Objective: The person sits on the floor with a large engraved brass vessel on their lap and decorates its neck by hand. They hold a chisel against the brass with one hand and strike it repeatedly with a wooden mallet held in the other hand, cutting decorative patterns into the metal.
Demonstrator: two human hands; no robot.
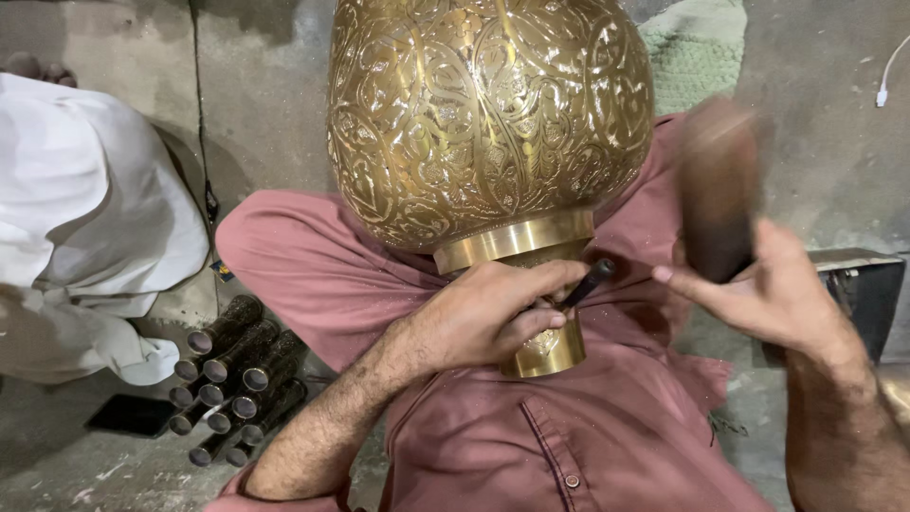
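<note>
The left hand [493, 318] is closed around a thin dark punch tool [590, 281], pressing its tip against the neck of the engraved, bulbous brass vase [488, 114], which rests across the lap for support. The right hand [758, 294] grips a motion-blurred dark wooden mallet [718, 185], raised beside the vase. Farther left, dark metal tubes [232, 379] lie bundled on the grey concrete floor [834, 123].

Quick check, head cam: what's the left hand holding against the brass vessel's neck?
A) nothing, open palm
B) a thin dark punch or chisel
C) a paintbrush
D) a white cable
B: the left hand is closed around a thin dark rod-like tool set at the neck of the engraved brass vessel, while the right hand grips a blurred dark mallet beside it.
</note>
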